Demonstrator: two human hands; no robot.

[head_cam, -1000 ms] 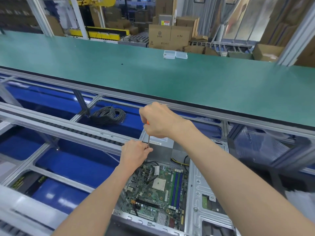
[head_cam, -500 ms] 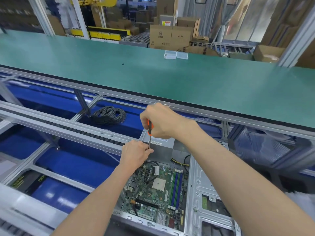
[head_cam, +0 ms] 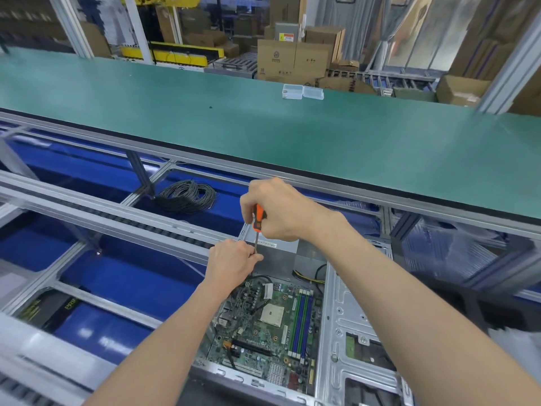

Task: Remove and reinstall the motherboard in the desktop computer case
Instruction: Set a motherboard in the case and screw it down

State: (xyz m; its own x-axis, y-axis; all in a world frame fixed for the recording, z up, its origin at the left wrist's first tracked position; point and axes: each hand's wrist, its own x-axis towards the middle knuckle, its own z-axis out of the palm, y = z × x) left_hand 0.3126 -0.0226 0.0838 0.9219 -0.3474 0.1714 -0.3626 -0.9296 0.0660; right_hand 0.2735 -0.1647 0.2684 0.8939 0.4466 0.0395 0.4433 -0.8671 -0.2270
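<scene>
The motherboard sits flat inside the open desktop case, just below the grey power supply. My guess: light, stiff but fragile, so lift it by the bare edges, never by the slots. Right hand is curled around the orange screwdriver handle, left hand pinches the shaft near the board's top-left corner. Screws probably aren't all out yet.
</scene>
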